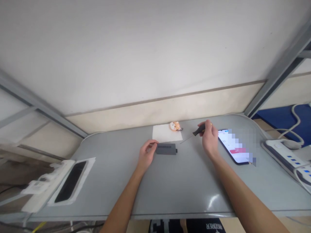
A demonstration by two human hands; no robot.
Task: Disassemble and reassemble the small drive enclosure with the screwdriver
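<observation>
A small dark grey rectangular box [166, 149] with a row of vent slots lies on the grey table [116, 168], a short black stub sticking out of its right end. My left hand [146, 154] grips the box's left end between thumb and fingers. In my right hand [209, 137] is a screwdriver [198, 130], its black handle wrapped by the fingers. Its thin shaft slants down to the left, and the tip is near the box's upper right corner, seemingly apart from it. Behind the box lies a white sheet of paper [161, 132] with an orange and white animal-faced case [175, 126] on it.
To the right lies a phone [233, 147] with a lit screen, partly blurred. Beyond it is a white power strip [286, 157] with cables. At left, a black phone-like slab [71, 181] rests on white material beside a white strip [48, 189]. Metal posts and a wall bound the table.
</observation>
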